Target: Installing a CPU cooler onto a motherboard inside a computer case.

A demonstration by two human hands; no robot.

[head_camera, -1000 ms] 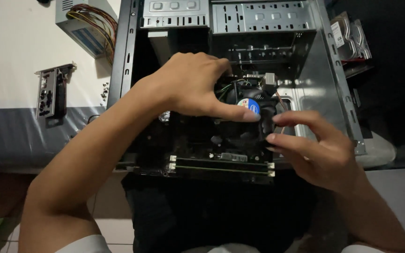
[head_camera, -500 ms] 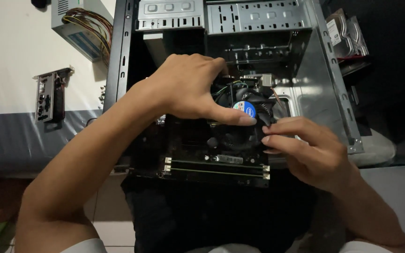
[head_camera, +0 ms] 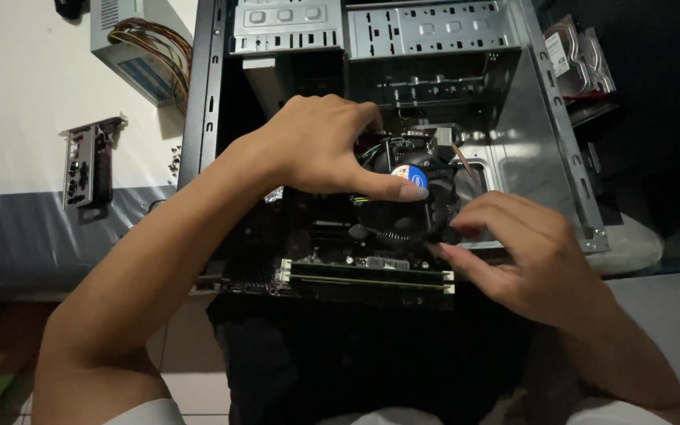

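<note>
Head view, going left to right. I'm seeing a loose expansion card (head_camera: 86, 167) lying flat on the white worktop (head_camera: 17, 94), well apart from the work, likely parked out of the way. Behind it a grey power supply (head_camera: 131, 47) with its coloured wire bundle (head_camera: 155, 47) is sitting beside the open computer case (head_camera: 537, 157). The case is lying on its side with the panel off, so the motherboard (head_camera: 316, 236) is facing up at me.

The left hand (head_camera: 316, 149) is reaching across into the case, thumb tip pressing on the fan hub sticker, the other fingers curled over the far rim of the CPU cooler fan (head_camera: 411, 208); I'm judging it is steadying the cooler from above. Left fingers are narrow, clasping the cooler.

The cooler is sitting mid-board, round, black, with a blue-white-red hub sticker and curved blades showing at its lower edge. Two long memory sticks (head_camera: 367, 275) are running along the near board edge just below it.

The right hand (head_camera: 529, 252) is coming in from the right, fingers (head_camera: 466, 224) pinching at the cooler's right rim, narrow and touching it; what they are gripping exactly I cannot tell.
</note>
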